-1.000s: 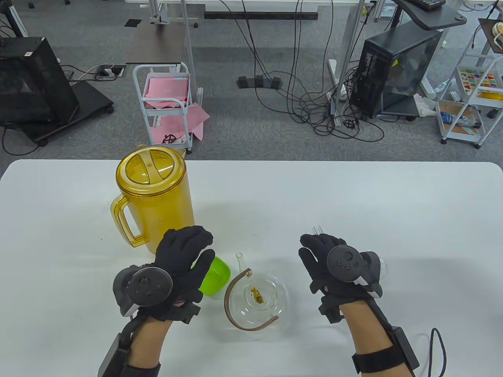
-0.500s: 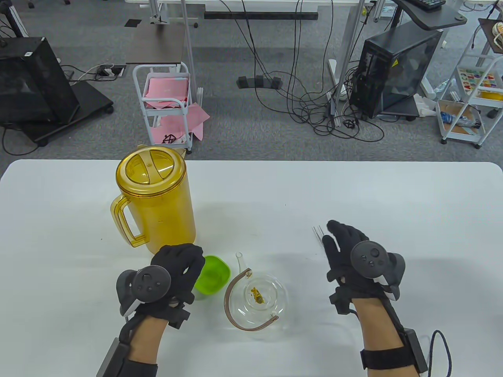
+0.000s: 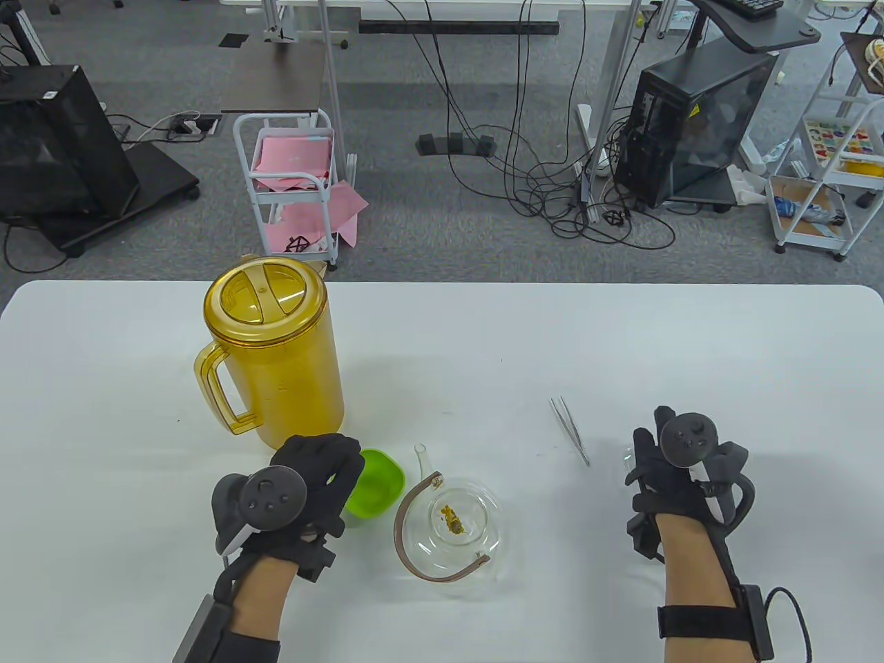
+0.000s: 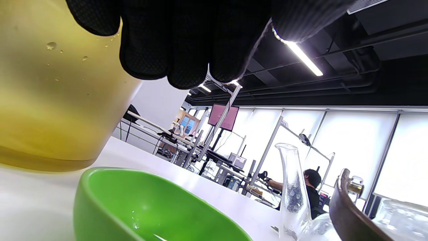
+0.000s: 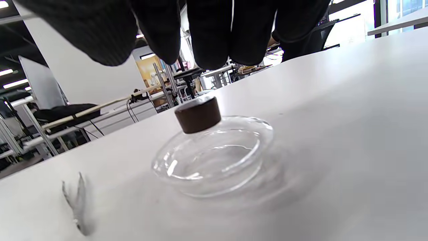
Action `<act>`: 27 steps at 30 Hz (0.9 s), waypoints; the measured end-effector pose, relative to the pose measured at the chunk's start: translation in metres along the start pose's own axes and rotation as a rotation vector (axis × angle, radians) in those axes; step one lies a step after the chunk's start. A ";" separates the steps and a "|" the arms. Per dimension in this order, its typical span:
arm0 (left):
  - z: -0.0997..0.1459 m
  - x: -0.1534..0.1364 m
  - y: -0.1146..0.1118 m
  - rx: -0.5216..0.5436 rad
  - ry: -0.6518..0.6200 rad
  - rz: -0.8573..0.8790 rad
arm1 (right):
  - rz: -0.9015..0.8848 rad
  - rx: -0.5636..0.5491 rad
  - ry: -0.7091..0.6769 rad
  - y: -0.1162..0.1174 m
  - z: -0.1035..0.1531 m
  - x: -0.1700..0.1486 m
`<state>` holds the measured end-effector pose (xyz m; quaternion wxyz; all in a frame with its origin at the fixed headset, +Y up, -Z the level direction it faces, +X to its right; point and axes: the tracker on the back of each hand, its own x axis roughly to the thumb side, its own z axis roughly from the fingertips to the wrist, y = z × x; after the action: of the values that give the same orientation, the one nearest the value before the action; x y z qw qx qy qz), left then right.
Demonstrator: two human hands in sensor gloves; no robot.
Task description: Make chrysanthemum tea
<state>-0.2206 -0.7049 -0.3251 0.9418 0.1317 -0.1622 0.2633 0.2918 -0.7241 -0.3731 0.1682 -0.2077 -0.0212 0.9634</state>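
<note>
The glass teapot [image 3: 483,545] with a brown hoop handle stands open near the front, a yellow chrysanthemum [image 3: 452,519] lying inside. A green bowl [image 3: 378,483] sits just left of it. My left hand [image 3: 328,459] hovers over the bowl's left rim with loosely curled fingers [image 4: 180,50], clear of the bowl [image 4: 150,207]. My right hand [image 3: 656,449] hangs over the glass lid [image 5: 214,157] with its brown knob [image 5: 198,114]; its fingertips [image 5: 207,40] stay above the knob without touching. Metal tweezers [image 3: 570,429] lie on the table left of that hand.
A tall yellow pitcher [image 3: 276,352] with its lid on stands behind the bowl, close to my left hand. The white table [image 3: 621,345] runs wide at the back and right. The teapot spout [image 4: 292,187] points up beside the bowl.
My right hand slid right and toward me, off the tweezers, and now hangs over the glass lid. My left hand drew back a little and curled its fingers over the bowl's rim.
</note>
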 end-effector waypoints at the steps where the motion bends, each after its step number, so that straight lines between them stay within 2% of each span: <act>1: 0.000 0.000 0.000 0.001 -0.001 0.001 | 0.028 0.031 0.013 0.003 -0.001 0.000; 7: 0.000 0.000 -0.001 -0.004 -0.005 0.002 | 0.117 0.086 0.044 0.023 -0.005 0.001; 11: 0.000 0.001 -0.002 -0.012 -0.009 -0.005 | 0.167 0.044 0.037 0.031 -0.004 0.005; 13: -0.001 0.002 -0.002 -0.015 -0.014 -0.012 | 0.232 0.023 0.024 0.031 -0.003 0.010; 21: 0.000 0.001 -0.001 -0.009 -0.007 -0.013 | 0.238 0.003 0.071 0.027 -0.001 0.009; 24: 0.000 0.003 -0.002 -0.017 -0.012 -0.034 | 0.232 0.009 0.042 0.025 0.000 0.011; 27: -0.001 0.004 -0.003 -0.022 -0.018 -0.042 | 0.135 -0.053 -0.043 0.014 0.006 0.018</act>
<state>-0.2151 -0.7054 -0.3247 0.9470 0.1271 -0.1709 0.2405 0.2692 -0.7309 -0.3761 0.0967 -0.1925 -0.0360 0.9759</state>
